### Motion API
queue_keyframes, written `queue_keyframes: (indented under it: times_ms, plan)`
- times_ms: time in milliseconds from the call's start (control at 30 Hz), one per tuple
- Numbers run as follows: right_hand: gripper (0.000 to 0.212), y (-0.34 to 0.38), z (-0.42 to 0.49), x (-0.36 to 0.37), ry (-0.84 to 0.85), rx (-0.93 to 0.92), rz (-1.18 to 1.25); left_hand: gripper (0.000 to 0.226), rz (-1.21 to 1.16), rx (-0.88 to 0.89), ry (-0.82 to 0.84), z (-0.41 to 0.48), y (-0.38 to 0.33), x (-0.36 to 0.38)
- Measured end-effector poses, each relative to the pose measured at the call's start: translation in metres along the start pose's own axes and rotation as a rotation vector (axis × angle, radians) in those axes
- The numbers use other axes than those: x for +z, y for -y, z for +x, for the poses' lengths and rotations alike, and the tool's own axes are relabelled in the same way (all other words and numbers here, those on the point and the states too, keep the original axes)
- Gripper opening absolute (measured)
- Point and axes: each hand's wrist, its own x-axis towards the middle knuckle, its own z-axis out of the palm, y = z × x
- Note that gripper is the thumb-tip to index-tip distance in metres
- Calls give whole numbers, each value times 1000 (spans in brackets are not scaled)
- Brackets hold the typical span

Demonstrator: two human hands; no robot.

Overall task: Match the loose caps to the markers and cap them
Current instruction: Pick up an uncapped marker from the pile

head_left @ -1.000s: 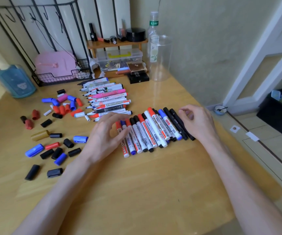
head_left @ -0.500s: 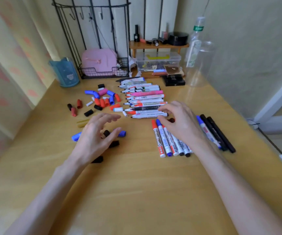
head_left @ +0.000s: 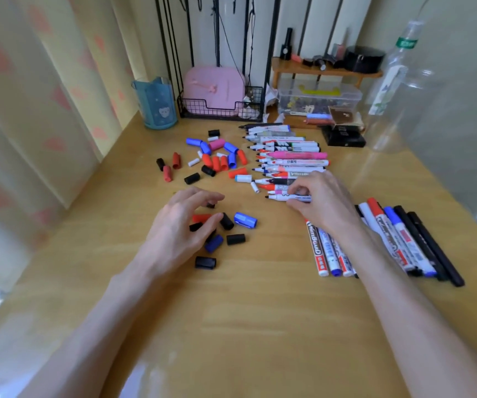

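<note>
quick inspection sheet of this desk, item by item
surface: wooden table, glossy
job's things: uncapped markers in a row at the back; capped markers lined up at right; loose caps scattered at left
clutter: blue cup, pink case in wire basket, clear box, plastic bottle
hands: left hand hovers over the near caps, grip unclear; right hand pinches nearest uncapped marker
cables: thin dark cord hangs above the pink case
surroundings: curtain at left, plain wall at right

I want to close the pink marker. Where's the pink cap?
In the head view, the pink cap lies in the far pile, between blue caps, left of the uncapped markers.
</note>
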Motion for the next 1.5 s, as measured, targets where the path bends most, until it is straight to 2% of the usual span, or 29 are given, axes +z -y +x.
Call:
queue_keyframes:
  times_ms: [100,200,367,500,567,700,933,1200,1300,1400,1500]
  plan:
    - [19,-2,2,4,36,13,-32,12,16,11,11,-1,0,-1]
    - [17,3,1,7,-3,-62,-56,2,17,24,42,-3,1,-5]
    - [9,18,-13,-4,-136,-220,-2,34,127,93,133,-5,-1,3]
    - [13,27,-34,-15,-97,-251,42,32,242,144,139,-5,-4,15]
    - [10,29,-47,-18,-83,-270,64,26,192,148,93,-5,-8,15]
    - [11,25,-63,-20,-73,-270,69,16,-3,28,7,-6,-15,9]
    - [11,27,-72,-20,-96,-290,93,14,-139,-37,35,-6,-20,9]
    - [9,35,-75,-17,-157,-338,111,14,-187,-2,11,-7,-26,11]
    - [14,36,-74,-11,-179,-353,140,15,-183,3,12,-8,-29,13]
    - [23,37,-74,-7,-209,-366,136,23,-177,0,31,-9,-28,15]
    - [21,39,-75,-4,-245,-386,151,29,-123,49,55,-10,-25,17]
